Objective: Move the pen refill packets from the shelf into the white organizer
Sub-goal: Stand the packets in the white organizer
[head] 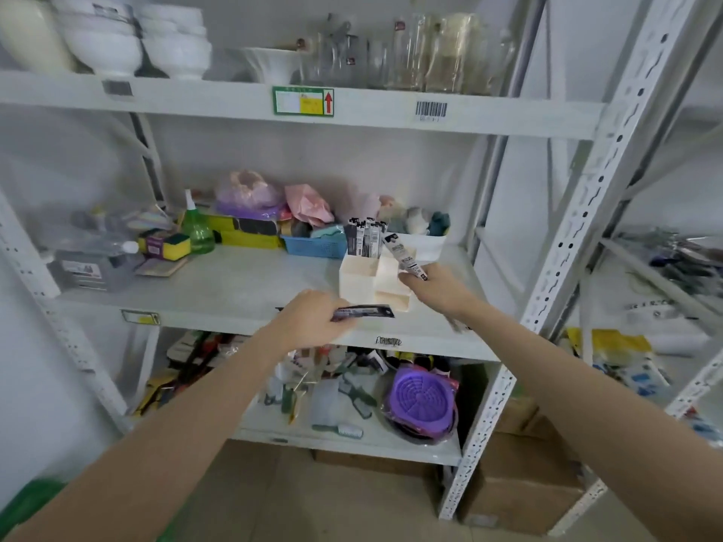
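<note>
Item: white organizer [358,276], on the middle shelf [234,283]; its rear-left compartment already held upright refill packets [364,237].

Your right hand [434,285] pinched one packet [405,257] by its lower end, tilted over the organizer. Your left hand [309,318] gripped another packet [364,311], lying level near the shelf edge.

Handling: you did best to stand the right packet upright before letting go, then feed the left one.

Markings: packet print too small to read; a shelf label [303,101] showed a red arrow.
</note>
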